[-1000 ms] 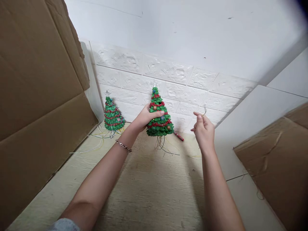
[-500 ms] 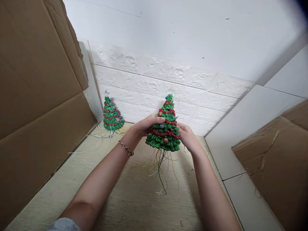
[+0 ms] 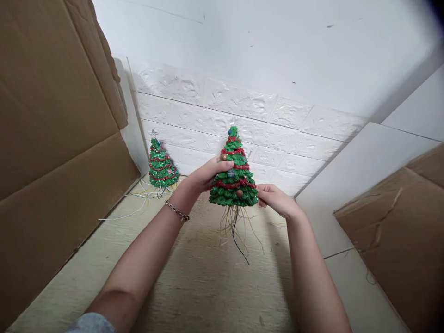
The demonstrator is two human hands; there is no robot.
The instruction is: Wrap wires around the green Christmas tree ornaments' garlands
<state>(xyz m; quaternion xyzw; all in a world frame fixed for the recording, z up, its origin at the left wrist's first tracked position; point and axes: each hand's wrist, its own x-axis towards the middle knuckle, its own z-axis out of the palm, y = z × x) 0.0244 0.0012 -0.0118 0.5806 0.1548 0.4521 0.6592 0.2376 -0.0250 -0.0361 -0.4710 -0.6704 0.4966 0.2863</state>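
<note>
A small green Christmas tree ornament [image 3: 237,173] with red garlands, round baubles and a little blue gift is held above the table. My left hand [image 3: 211,172] grips it from the left side, thumb across its front and the other fingers hidden behind. At its lower right edge is my right hand [image 3: 272,198], fingers pinched together close to the rim; what lies between them I cannot make out. Loose white, yellow and dark wires [image 3: 239,231] hang from the base. A clear star tip shows faintly at the top.
A second, glittery Christmas tree ornament [image 3: 161,166] stands at the back left, wires spread around its base. Cardboard [image 3: 52,115] walls the left side, and more cardboard [image 3: 405,222] leans at the right. White brick-patterned panelling [image 3: 239,106] rises behind the wooden tabletop [image 3: 208,286].
The held tree has shifted slightly left and up, carried by my left hand. My right hand has moved from its side down to the lower right edge. The dangling wires have swung right.
</note>
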